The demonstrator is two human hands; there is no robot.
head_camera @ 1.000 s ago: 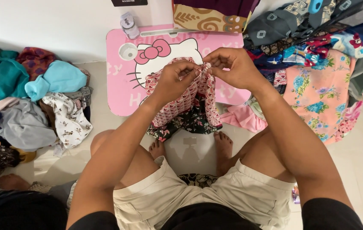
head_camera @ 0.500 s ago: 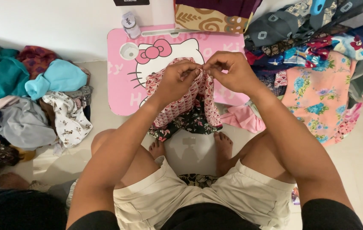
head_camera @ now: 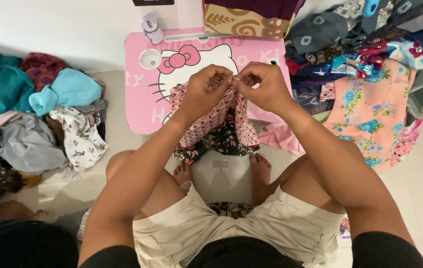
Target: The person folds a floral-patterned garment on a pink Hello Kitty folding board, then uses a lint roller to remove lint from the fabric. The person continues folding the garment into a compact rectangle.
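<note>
A pink and red patterned cloth (head_camera: 215, 119) hangs from both my hands above the near edge of a pink lap table (head_camera: 144, 106) with a cartoon cat on it. My left hand (head_camera: 204, 89) pinches the cloth's top edge from the left. My right hand (head_camera: 263, 87) pinches the same edge from the right, fingertips almost touching the left ones. A dark floral cloth (head_camera: 219, 144) lies under the hanging one, partly on the table and partly on the floor. My bare feet (head_camera: 260, 166) rest just below it.
A heap of clothes (head_camera: 32, 114) in teal, blue, grey and white lies on the floor at the left. Patterned fabrics (head_camera: 370, 94), peach floral among them, are piled at the right. A small white bottle (head_camera: 152, 27) stands on the table's far edge, against a white wall.
My hands have stayed together at the cloth's top edge, with only small finger shifts. The cloth hangs much as before.
</note>
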